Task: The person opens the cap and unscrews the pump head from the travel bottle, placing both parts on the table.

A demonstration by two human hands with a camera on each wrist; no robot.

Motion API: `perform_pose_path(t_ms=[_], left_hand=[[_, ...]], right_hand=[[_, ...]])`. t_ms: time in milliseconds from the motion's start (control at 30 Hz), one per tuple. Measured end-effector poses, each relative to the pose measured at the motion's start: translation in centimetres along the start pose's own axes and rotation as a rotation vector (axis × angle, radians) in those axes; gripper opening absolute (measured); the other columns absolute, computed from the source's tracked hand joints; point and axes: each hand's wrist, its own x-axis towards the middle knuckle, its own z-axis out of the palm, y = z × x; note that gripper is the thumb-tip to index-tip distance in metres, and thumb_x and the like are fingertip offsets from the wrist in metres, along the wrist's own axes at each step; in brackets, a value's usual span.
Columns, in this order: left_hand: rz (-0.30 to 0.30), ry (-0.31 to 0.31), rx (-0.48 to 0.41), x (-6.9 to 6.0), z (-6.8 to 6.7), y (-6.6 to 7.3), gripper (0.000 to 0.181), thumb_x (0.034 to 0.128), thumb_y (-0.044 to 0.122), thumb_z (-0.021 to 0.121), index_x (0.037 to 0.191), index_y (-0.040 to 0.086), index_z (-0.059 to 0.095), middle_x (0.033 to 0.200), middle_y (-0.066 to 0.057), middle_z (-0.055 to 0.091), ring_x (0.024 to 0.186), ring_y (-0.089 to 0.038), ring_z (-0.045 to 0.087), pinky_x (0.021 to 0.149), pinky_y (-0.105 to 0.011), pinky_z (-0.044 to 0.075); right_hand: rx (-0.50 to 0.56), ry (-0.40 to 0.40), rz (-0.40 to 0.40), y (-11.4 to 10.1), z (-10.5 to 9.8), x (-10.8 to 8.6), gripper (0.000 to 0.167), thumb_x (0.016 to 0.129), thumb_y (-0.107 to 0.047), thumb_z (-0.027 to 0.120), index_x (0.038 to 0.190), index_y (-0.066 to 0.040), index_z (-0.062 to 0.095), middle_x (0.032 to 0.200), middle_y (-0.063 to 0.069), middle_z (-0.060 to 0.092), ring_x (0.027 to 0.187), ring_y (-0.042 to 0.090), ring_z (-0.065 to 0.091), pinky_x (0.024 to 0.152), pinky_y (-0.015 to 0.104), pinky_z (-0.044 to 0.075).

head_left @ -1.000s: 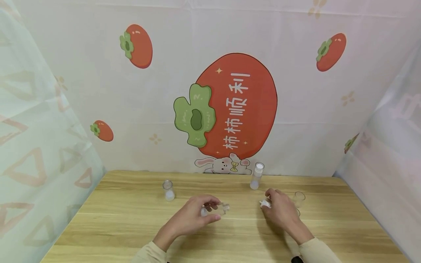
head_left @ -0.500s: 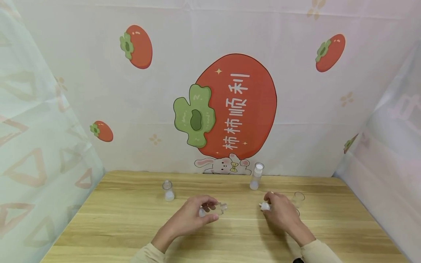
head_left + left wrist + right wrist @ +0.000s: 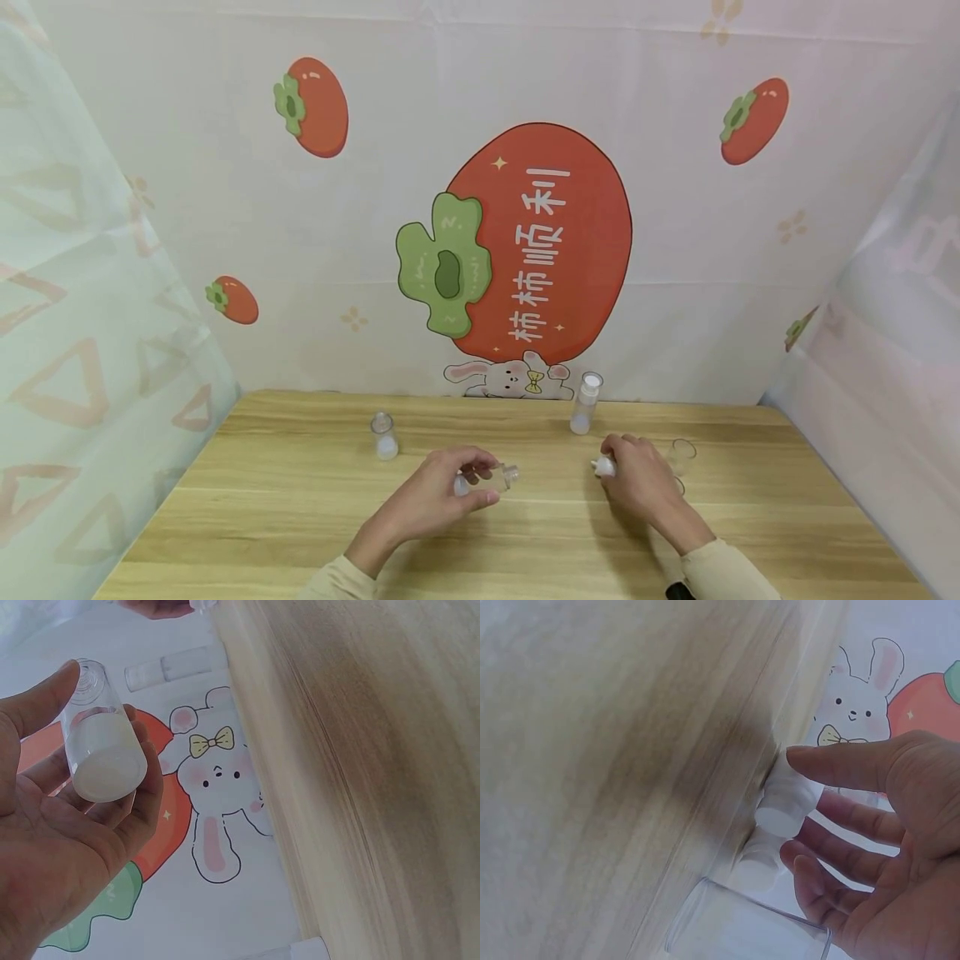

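Note:
Curled fingers and thumb of the left hand (image 3: pixel 435 493) hold a clear bottle (image 3: pixel 504 477) on its side above the table, its threaded neck towards the right. From the left wrist view, the white base of this bottle (image 3: pixel 109 761) faces the camera over the left palm (image 3: pixel 71 832). The right hand (image 3: pixel 643 479) pinches a small white pump piece (image 3: pixel 604 467), its nozzle towards the left. In the right wrist view, the thumb of the right hand (image 3: pixel 885 825) lies on the white piece (image 3: pixel 789 802); a second white piece (image 3: pixel 760 862) is by the fingertips.
A small clear bottle (image 3: pixel 385 437) stands at the left on the wooden table (image 3: pixel 300 517). At the back, a clear bottle with a white top (image 3: pixel 585 404) stands near the patterned cloth. Clear covers (image 3: pixel 681 454) are behind the right hand, partly hidden.
The left hand, with the bottle, has shifted slightly left. The right hand has moved a little towards the person, and its fingers have shifted slightly around the white piece.

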Motion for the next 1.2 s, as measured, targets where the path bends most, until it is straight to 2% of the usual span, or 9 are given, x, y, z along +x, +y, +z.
perform_pose_path(t_ms=[367, 633, 733, 867, 1067, 1200], left_hand=[[0.006, 0.001, -0.001, -0.1, 0.1, -0.1, 0.033, 0.0937, 0.026, 0.076, 0.118, 0.006, 0.069, 0.107, -0.004, 0.07, 0.097, -0.021, 0.066, 0.088, -0.029, 0.054], [-0.009, 0.005, -0.003, -0.1, -0.1, -0.1, 0.034, 0.094, 0.028, 0.075, 0.119, 0.006, 0.068, 0.108, -0.004, 0.07, 0.098, -0.02, 0.066, 0.088, -0.03, 0.054], [-0.026, 0.022, 0.011, -0.3, -0.2, -0.2, 0.032, 0.0942, 0.03, 0.075, 0.119, 0.01, 0.068, 0.108, 0.001, 0.069, 0.099, -0.018, 0.065, 0.089, -0.034, 0.054], [-0.04, 0.058, 0.024, -0.6, -0.4, -0.5, 0.029, 0.0943, 0.029, 0.074, 0.118, 0.014, 0.067, 0.107, 0.0, 0.068, 0.1, -0.02, 0.065, 0.088, -0.038, 0.055], [-0.087, 0.119, 0.014, -1.3, -1.2, -1.2, 0.031, 0.0938, 0.025, 0.075, 0.12, 0.01, 0.064, 0.106, 0.0, 0.066, 0.101, -0.022, 0.063, 0.09, -0.043, 0.054], [-0.127, 0.177, -0.011, -1.9, -1.8, -1.8, 0.033, 0.0922, 0.017, 0.076, 0.121, 0.005, 0.063, 0.106, -0.004, 0.065, 0.1, -0.024, 0.062, 0.089, -0.041, 0.054]], right_hand=[[-0.008, -0.025, -0.018, -0.1, -0.4, -0.1, 0.032, 0.067, -0.004, 0.084, 0.096, -0.006, 0.069, 0.083, 0.003, 0.063, 0.081, 0.027, 0.06, 0.068, 0.045, 0.051], [0.011, -0.045, 0.019, -0.1, -0.7, -0.4, 0.037, 0.068, -0.005, 0.083, 0.102, -0.005, 0.07, 0.088, 0.005, 0.064, 0.083, 0.026, 0.059, 0.068, 0.043, 0.051], [0.02, -0.04, 0.018, -0.3, -1.3, -0.7, 0.04, 0.068, -0.007, 0.084, 0.105, -0.004, 0.07, 0.093, 0.007, 0.066, 0.086, 0.027, 0.061, 0.07, 0.046, 0.053], [0.019, -0.016, -0.006, -0.4, -1.9, -1.1, 0.041, 0.069, -0.011, 0.087, 0.106, -0.004, 0.07, 0.099, 0.009, 0.068, 0.09, 0.03, 0.063, 0.076, 0.05, 0.054], [0.035, 0.014, -0.018, -0.7, -2.6, -2.0, 0.041, 0.073, -0.014, 0.088, 0.108, -0.004, 0.07, 0.103, 0.01, 0.069, 0.094, 0.03, 0.062, 0.079, 0.05, 0.053], [0.041, 0.039, -0.032, -0.9, -2.9, -2.6, 0.04, 0.074, -0.014, 0.088, 0.108, -0.005, 0.07, 0.104, 0.011, 0.07, 0.097, 0.031, 0.061, 0.083, 0.05, 0.052]])
